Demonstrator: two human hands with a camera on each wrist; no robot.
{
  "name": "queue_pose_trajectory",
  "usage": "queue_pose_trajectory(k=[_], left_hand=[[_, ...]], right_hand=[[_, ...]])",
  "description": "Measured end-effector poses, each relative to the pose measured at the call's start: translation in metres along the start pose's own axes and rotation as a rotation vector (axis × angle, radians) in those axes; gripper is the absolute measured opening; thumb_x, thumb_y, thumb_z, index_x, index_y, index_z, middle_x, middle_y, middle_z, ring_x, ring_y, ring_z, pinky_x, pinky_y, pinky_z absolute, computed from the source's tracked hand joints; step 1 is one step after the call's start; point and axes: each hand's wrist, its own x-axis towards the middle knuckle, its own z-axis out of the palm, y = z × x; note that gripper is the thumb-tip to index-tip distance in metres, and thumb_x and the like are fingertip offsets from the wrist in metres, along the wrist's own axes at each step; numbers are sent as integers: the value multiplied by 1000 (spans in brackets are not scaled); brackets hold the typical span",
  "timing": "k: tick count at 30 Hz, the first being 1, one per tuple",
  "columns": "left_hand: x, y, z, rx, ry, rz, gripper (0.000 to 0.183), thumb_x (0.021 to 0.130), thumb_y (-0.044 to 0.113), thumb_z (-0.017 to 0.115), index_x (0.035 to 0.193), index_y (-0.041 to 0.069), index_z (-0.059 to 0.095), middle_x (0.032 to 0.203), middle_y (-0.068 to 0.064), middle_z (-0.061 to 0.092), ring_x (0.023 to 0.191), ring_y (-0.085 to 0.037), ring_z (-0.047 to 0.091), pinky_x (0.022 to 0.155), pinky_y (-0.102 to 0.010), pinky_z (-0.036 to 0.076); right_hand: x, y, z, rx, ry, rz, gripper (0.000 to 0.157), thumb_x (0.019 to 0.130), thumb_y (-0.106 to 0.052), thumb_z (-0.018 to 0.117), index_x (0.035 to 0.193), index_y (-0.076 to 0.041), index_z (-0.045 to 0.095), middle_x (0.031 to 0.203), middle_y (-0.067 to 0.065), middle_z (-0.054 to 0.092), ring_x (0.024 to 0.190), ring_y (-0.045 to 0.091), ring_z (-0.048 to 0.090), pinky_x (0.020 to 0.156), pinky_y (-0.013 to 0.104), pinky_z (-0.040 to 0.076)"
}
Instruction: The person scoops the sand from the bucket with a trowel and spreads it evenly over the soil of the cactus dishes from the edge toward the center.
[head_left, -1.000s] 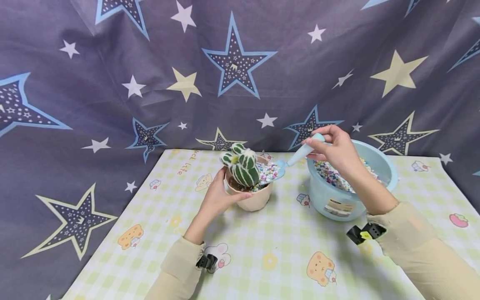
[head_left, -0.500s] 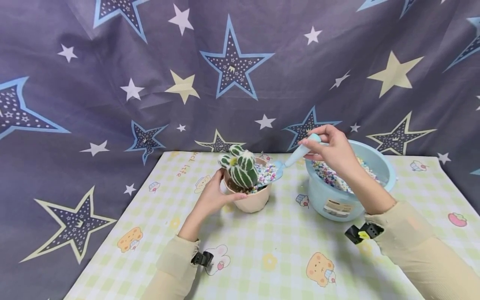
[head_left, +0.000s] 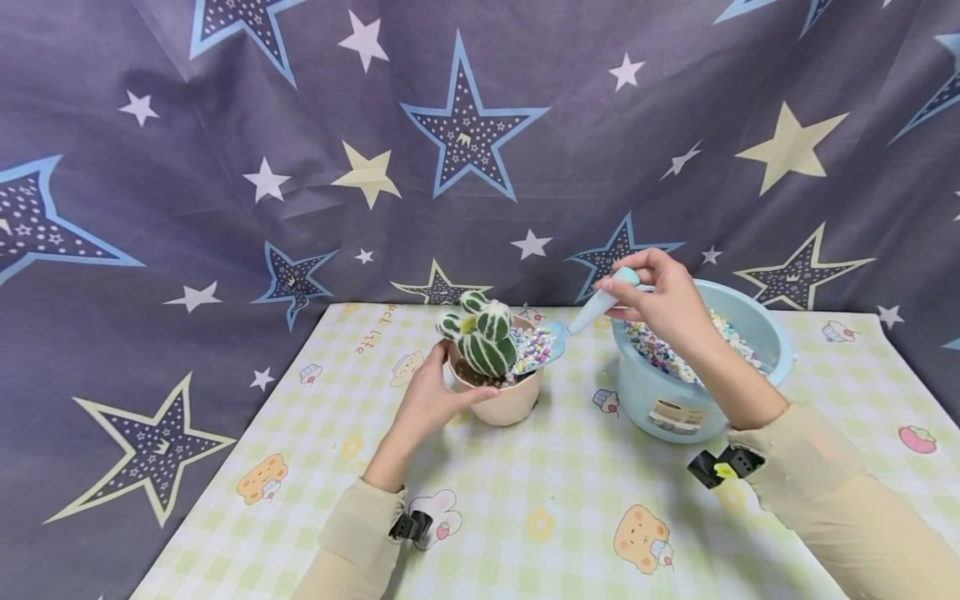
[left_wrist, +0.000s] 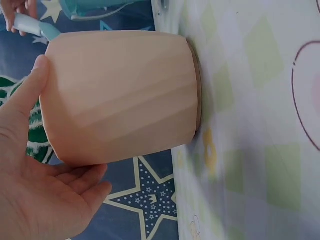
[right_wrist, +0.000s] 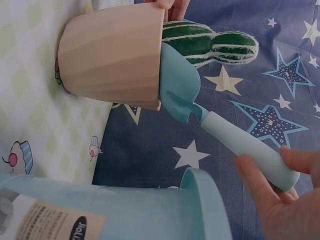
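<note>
Left hand: curled round the pot's side, thumb on the near edge, other fingers round the back
Pot: inside the left hand's grip, with its bottom at the checked cloth; I cannot tell if it sits flat
Cactus: in the pot, just above the left thumb, green with white fuzzy lines
Right hand: pinches the end of the scoop between thumb and fingers
Scoop: slants down and left from the right hand's grip, its wide end at the pot's rim
Little beads: on the scoop's wide end, beside the cactus, many colours
Blue tub: under the right hand and wrist, with more beads inside
</note>
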Motion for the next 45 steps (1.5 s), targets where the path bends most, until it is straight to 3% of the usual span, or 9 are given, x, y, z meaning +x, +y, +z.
queue_pose_trajectory(k=[6, 16, 20, 23, 29, 34, 37, 41, 45], left_hand=[[-3, 3, 1, 9, 15, 4, 109, 70, 50, 88, 151, 4, 33, 151, -20, 45, 140, -37, 45, 118, -53, 36], [4, -6, -6, 14, -45, 14, 112, 66, 57, 87, 152, 9, 34, 155, -16, 43, 143, -36, 42, 120, -53, 34], [3, -4, -4, 32, -18, 22, 89, 66, 56, 87, 131, 9, 49, 138, -16, 56, 132, -36, 52, 115, -51, 42], [2, -3, -2, 49, 3, 26, 75, 67, 55, 88, 113, 10, 50, 123, -15, 59, 123, -35, 57, 109, -50, 47], [-2, 1, 1, 62, 30, 21, 77, 68, 53, 87, 118, 8, 50, 126, -16, 59, 124, -35, 57, 108, -51, 47], [-4, 4, 2, 71, 40, 27, 71, 69, 53, 87, 108, 8, 48, 109, -12, 57, 105, -30, 57, 94, -45, 51], [-4, 5, 2, 81, 52, 30, 71, 69, 52, 87, 106, 7, 47, 103, -11, 56, 99, -28, 55, 88, -43, 50], [-5, 6, 3, 83, 69, 18, 79, 69, 53, 87, 121, 6, 51, 117, -14, 61, 113, -31, 59, 98, -46, 51], [-6, 6, 2, 81, 54, 4, 82, 69, 53, 87, 124, 5, 50, 122, -15, 60, 119, -34, 58, 102, -49, 50]], right_hand=[[1, -1, 1, -27, -2, -5, 35, 97, -14, 65, 121, 5, 48, 87, -14, 68, 82, -1, 72, 78, 25, 62], [-1, -2, 1, -29, -23, 1, 33, 98, -14, 64, 120, 4, 49, 89, -12, 68, 83, 0, 72, 79, 26, 62], [-2, -5, 1, -42, -18, -8, 29, 97, -15, 65, 118, 0, 51, 89, -10, 69, 82, 0, 72, 78, 27, 62], [-2, -7, 2, -70, -7, -3, 31, 97, -17, 66, 119, 0, 51, 92, -8, 69, 81, 0, 72, 78, 26, 62], [-3, -10, 6, -160, 0, -11, 39, 96, -22, 67, 123, 1, 50, 106, 10, 70, 79, 1, 72, 78, 26, 62], [-4, -12, 10, -217, 3, -32, 40, 97, -24, 67, 123, 1, 51, 114, 21, 69, 76, 4, 74, 76, 25, 62], [-4, -13, 12, -251, 8, -47, 38, 97, -25, 67, 122, 0, 52, 112, 20, 71, 76, 7, 75, 75, 24, 62], [-4, -16, 16, -293, 15, -65, 36, 96, -24, 68, 120, -1, 53, 102, 15, 72, 78, 15, 76, 74, 25, 63], [-3, -18, 19, -317, 6, -77, 36, 95, -22, 69, 119, 0, 54, 97, 16, 71, 82, 25, 76, 74, 26, 63]])
